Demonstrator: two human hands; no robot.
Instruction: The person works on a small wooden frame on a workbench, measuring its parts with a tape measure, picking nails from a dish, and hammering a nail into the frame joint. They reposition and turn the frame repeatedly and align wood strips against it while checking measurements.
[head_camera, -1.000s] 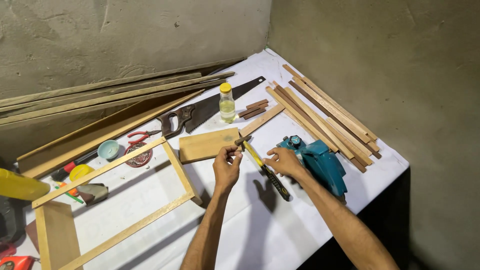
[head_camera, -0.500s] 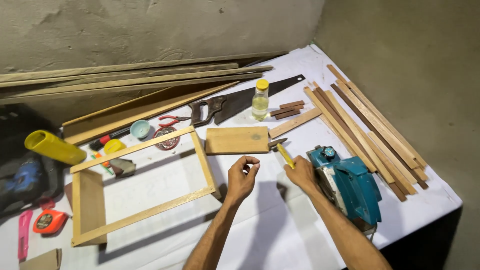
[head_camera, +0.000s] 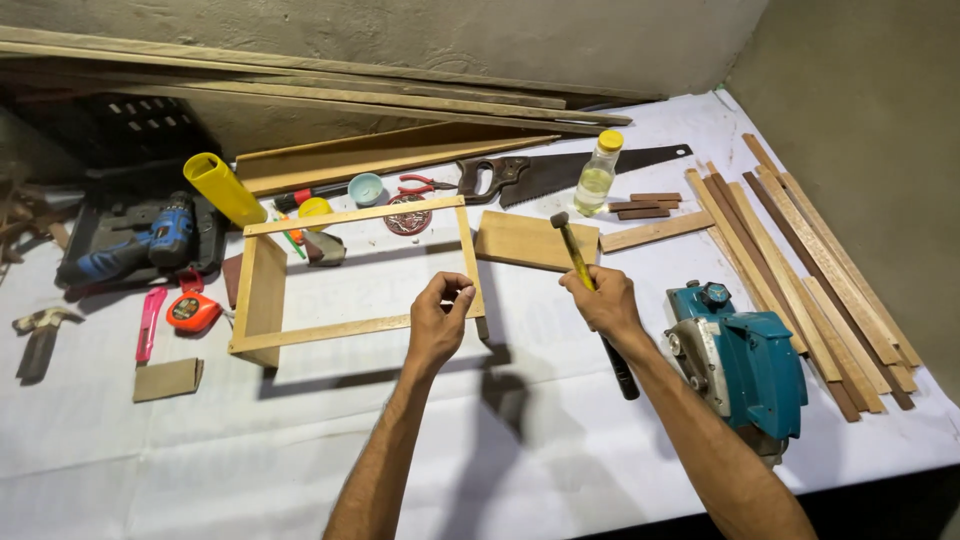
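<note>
Hammer (head_camera: 572, 250) in the right hand (head_camera: 603, 303): the fingers are wrapped around the yellow shaft partway up, the small dark head raised above the fist and the black grip end trailing down past the wrist toward the table. The left hand (head_camera: 438, 325) is pinched at the near right corner of the wooden frame (head_camera: 345, 328), thumb and fingertips closed together against the frame's corner; whether a nail sits between them is too small to tell. The frame stands on edge on the white table cover (head_camera: 200, 450), an open rectangle of light boards, directly in front of the left hand and just left of the hammer hand. A flat wooden board (head_camera: 530, 240) lies behind the hammer head. A teal electric planer (head_camera: 745, 360) rests just right of the right forearm, with a bundle of wooden strips (head_camera: 820, 270) beyond it. Farther back lie a handsaw (head_camera: 560, 175) and a small bottle with a yellow cap (head_camera: 598, 175). To the left sit a blue cordless drill (head_camera: 140, 245), a yellow tube (head_camera: 223, 188) and an orange tape measure (head_camera: 192, 312).
</note>
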